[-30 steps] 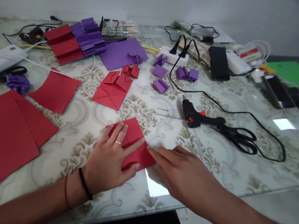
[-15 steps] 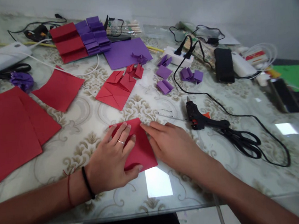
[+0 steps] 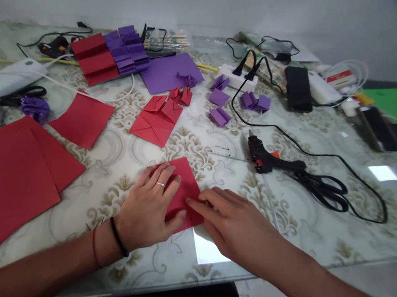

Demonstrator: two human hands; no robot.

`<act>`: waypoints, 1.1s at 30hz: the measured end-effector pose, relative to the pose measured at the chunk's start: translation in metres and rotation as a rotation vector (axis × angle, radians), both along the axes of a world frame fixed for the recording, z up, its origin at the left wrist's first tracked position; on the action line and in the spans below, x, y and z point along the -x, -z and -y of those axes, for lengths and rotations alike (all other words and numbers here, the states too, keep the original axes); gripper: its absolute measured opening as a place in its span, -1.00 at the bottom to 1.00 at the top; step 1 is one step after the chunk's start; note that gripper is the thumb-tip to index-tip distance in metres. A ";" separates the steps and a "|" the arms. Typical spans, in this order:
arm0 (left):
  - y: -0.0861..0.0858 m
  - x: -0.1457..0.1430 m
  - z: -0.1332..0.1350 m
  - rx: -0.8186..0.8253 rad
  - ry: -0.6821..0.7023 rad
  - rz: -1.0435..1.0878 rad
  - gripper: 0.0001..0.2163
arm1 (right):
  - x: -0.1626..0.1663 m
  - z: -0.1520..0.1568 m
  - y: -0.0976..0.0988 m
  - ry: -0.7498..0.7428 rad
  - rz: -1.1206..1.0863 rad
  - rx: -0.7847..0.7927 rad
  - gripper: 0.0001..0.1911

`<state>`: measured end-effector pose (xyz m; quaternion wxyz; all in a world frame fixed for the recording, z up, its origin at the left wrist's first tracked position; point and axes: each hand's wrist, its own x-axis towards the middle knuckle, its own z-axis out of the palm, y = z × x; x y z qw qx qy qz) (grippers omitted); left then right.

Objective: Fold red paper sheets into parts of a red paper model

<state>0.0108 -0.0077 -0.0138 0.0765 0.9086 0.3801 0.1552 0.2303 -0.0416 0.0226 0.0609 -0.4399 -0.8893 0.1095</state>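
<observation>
A square of red paper (image 3: 184, 187) lies flat on the table in front of me. My left hand (image 3: 151, 205) rests palm down across its left side with the fingers spread, a ring on one of them. The right edge of the paper is under my right hand (image 3: 223, 216). That hand's index fingertip presses on the red surface near the edge, while its other fingers bend loosely. Nothing shows in its grip, and its thumb is mostly hidden. Beyond the paper lies a folded red paper piece (image 3: 156, 124), close to a small red folded shape (image 3: 181, 96).
Large red sheets (image 3: 10, 182) and a red square (image 3: 84, 120) lie left. Purple folded pieces (image 3: 219, 97) sit near a white power strip (image 3: 235, 78). At right are a black glue gun (image 3: 263, 153), its cord and black scissors (image 3: 325, 192). A purple sheet (image 3: 165, 71) lies behind.
My right hand has moved down the paper's right edge toward me, from its far corner to the lower part. My left hand stays on the paper.
</observation>
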 end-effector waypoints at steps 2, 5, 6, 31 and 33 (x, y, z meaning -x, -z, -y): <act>-0.003 0.000 0.000 0.002 -0.021 -0.015 -0.48 | -0.004 0.004 0.003 0.131 -0.063 -0.020 -0.62; -0.010 0.000 0.000 -0.016 -0.052 -0.042 -0.47 | -0.002 0.008 0.012 0.265 -0.083 -0.060 -0.59; -0.011 0.001 -0.001 -0.025 -0.060 -0.051 -0.45 | 0.002 0.009 0.015 0.285 -0.085 -0.051 -0.54; -0.035 0.014 -0.023 0.249 0.076 0.133 -0.56 | 0.005 -0.017 -0.013 0.289 -0.298 0.384 -0.64; -0.038 0.014 -0.022 0.260 0.054 0.185 -0.82 | 0.007 -0.020 -0.020 0.280 -0.330 0.368 -0.66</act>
